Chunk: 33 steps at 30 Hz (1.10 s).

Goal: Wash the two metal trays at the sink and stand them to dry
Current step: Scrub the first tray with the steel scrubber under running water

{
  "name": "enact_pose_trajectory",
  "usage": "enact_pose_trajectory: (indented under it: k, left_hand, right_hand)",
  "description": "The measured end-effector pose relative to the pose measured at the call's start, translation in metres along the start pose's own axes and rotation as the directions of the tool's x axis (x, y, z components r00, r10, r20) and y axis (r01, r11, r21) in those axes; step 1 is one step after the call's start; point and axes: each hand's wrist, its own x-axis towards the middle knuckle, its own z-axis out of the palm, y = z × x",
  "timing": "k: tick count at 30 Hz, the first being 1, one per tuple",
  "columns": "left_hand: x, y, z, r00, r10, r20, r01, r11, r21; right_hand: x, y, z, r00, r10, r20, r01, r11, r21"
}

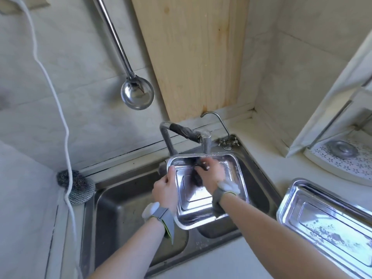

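Forearms, both yours, reach up from the near edge toward the steel sink [124, 208], each with a grey and white band at the wrist.

Your left hand [164, 188] is turned thumb-up, with its fingers curled over the left rim of the first metal tray [193, 204] and gripping it. Your right hand [213, 174] reaches across from the right, palm down. Its fingers are bent around a dark scrubbing pad [198, 177], holding it against the inside of the tray near the far rim.

There are two trays. The first is held over the sink's right basin, hollow side facing you, with its far rim just under the spout of the large tap [177, 133]. Whether water is running is hard to tell. The second metal tray [302, 200] lies flat on the counter to the right of the sink, hollow side up, well apart from your hands, with grey speckles on its floor.

The sink has two basins. One steel-wool ball [76, 187] sits at its far left corner, and a white cord [50, 77] hangs across it. Behind the large tap stands one thin curved tap [217, 119]. On the wall beyond hang one ladle [137, 95] and one pale wooden board [189, 57].
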Motion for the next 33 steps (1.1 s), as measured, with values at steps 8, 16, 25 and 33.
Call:
enact_pose_trajectory:
  k: [8, 16, 25, 33]
  left_hand:
    - [0.013, -0.001, -0.016, 0.998, 0.053, 0.022, -0.054, 0.998, 0.046]
    - [0.006, 0.001, 0.002, 1.000, -0.004, 0.027, 0.002, 0.997, 0.079]
    - [0.013, 0.004, -0.004, 0.993, 0.085, 0.078, -0.091, 0.993, 0.076]
    - [0.001, 0.004, 0.027, 0.966, 0.139, 0.217, -0.190, 0.954, 0.232]
  right_hand:
    - [-0.009, 0.066, -0.035, 0.961, 0.132, 0.243, -0.053, 0.950, -0.307]
    - [-0.036, -0.004, 0.023, 0.954, -0.188, 0.234, 0.180, 0.982, 0.059]
    - [-0.002, 0.098, -0.056, 0.976, 0.199, 0.088, -0.157, 0.922, -0.353]
    - [-0.019, 0.010, -0.049, 0.937, -0.350, 0.021, 0.349, 0.937, 0.028]
